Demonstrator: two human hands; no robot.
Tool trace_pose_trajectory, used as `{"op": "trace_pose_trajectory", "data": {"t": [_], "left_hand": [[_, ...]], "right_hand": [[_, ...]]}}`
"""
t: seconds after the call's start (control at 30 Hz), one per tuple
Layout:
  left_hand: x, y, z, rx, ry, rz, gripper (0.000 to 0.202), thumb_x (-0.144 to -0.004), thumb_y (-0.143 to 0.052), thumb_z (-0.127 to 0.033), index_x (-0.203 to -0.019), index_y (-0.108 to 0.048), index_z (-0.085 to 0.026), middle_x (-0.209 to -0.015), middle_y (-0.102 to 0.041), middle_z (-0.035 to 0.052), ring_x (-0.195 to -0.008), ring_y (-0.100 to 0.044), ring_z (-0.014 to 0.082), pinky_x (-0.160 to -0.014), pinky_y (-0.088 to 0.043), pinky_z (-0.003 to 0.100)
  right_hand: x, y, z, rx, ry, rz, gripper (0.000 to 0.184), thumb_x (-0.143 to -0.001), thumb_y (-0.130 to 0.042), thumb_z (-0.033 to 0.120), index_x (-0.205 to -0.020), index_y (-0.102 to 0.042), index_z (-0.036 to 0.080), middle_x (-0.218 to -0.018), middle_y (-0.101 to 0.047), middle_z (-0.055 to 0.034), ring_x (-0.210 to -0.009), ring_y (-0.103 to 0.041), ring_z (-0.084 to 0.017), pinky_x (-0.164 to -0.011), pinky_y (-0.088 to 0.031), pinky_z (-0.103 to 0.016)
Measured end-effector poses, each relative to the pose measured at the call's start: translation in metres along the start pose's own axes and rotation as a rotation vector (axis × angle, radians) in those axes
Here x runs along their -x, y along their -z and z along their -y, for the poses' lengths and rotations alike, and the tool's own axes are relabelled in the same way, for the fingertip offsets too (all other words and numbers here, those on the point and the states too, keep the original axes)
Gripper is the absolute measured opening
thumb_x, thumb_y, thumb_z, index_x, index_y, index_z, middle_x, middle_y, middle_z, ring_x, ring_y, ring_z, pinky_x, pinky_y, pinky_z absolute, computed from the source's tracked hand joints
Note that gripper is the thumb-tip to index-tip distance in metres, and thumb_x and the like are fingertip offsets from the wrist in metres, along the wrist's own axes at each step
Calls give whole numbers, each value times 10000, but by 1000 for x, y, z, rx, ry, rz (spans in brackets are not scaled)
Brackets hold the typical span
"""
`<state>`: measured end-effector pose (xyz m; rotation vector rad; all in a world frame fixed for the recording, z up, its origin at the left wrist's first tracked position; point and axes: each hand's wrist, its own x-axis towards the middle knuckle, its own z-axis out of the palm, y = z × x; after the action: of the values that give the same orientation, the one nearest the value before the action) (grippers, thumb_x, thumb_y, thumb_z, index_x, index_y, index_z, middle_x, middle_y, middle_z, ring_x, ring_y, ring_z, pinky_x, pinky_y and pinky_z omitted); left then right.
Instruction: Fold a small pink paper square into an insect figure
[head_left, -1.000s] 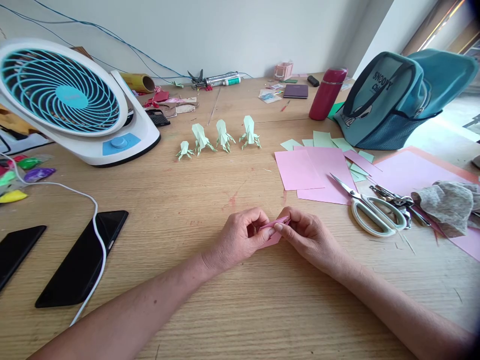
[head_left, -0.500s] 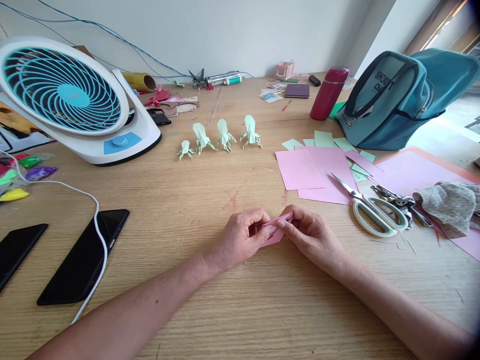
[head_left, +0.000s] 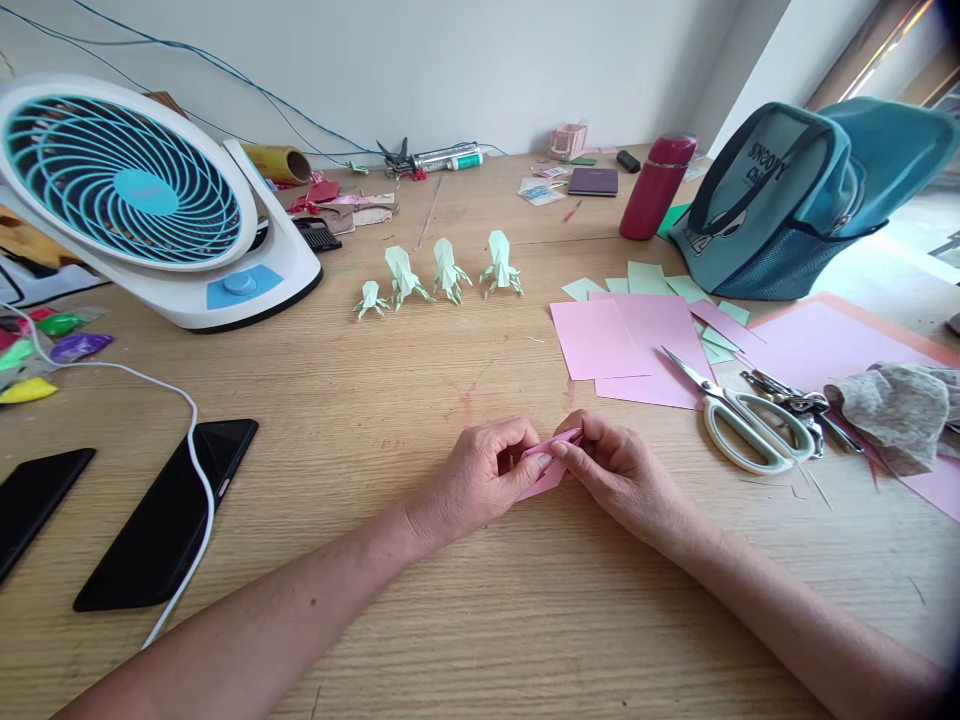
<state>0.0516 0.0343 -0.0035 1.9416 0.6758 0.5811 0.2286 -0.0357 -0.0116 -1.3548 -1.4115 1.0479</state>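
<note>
- Lower centre of the frame: from where I stand, the left hand (head_left: 487, 475) pinches a folded pink paper (head_left: 544, 486) between thumb and curled fingers.
- Just to its right: the right hand (head_left: 619, 460) pinches the same piece, thumb against forefinger, at its upper right end; the fingers partly hide the folds.
- Lower left: a black smartphone (head_left: 135, 550) lies on the wooden table (head_left: 487, 620), crossed by a white cable (head_left: 210, 490); a second black device (head_left: 37, 500) is cut off by the frame's edge.
- Right of centre: white-handled scissors (head_left: 724, 394) rest with their blade tips over overlapping pink sheets (head_left: 667, 335); a grey cloth (head_left: 892, 410) lies farther right.
- Upper centre: four pale green origami figures (head_left: 444, 262) stand in a row, the leftmost smallest.
- Upper left: a white fan (head_left: 146, 192) with blue grille tilts upward.
- Upper right: a teal bag (head_left: 780, 210) stands beside a red flask (head_left: 657, 190).
- Farther back, near the wall: a purple notebook (head_left: 592, 182) lies flat.
</note>
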Motion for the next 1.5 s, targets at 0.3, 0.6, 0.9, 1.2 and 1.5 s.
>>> {"op": "trace_pose_trajectory", "data": {"t": [0.3, 0.6, 0.9, 1.2, 1.5], "left_hand": [[0, -2, -2, 18, 67, 9, 260, -870, -679, -352, -745, -557, -158, -635, -444, -61, -557, -356, 65, -504, -283, 193], [0, -2, -1, 38, 69, -33, 308, -892, -669, -382, -708, -580, -150, -647, -486, -41, -583, -387, 78, -531, -308, 201], [-2, -2, 2, 47, 70, -92, 243, -884, -669, -312, -725, -602, -141, -640, -490, -42, -581, -379, 77, -534, -290, 202], [-1, -1, -1, 37, 69, -57, 245, -887, -667, -328, -739, -610, -141, -633, -452, -51, -575, -353, 76, -534, -290, 203], [-1, 0, -1, 34, 71, -57, 191, -891, -655, -282, -767, -634, -139, -648, -493, -48, -593, -390, 78, -546, -308, 197]], "right_hand": [[0, 1, -3, -39, 10, 2, 303, -976, -547, 465, -843, -603, 199, -754, -627, -23, -702, -555, -160, -651, -437, -293], [-2, 0, 1, -91, 28, -33, 318, -938, -596, 503, -834, -617, 203, -740, -665, -26, -687, -616, -156, -644, -508, -283], [-3, 1, 3, -126, 28, -5, 254, -937, -620, 444, -857, -607, 204, -815, -727, -43, -722, -658, -154, -657, -525, -271], [0, 2, 2, -2, 24, 5, 277, -954, -584, 461, -858, -619, 203, -769, -669, -26, -697, -589, -157, -621, -459, -272], [0, 1, -1, -28, 19, 0, 270, -955, -583, 464, -878, -609, 207, -787, -662, -27, -708, -597, -163, -631, -465, -276]]}}
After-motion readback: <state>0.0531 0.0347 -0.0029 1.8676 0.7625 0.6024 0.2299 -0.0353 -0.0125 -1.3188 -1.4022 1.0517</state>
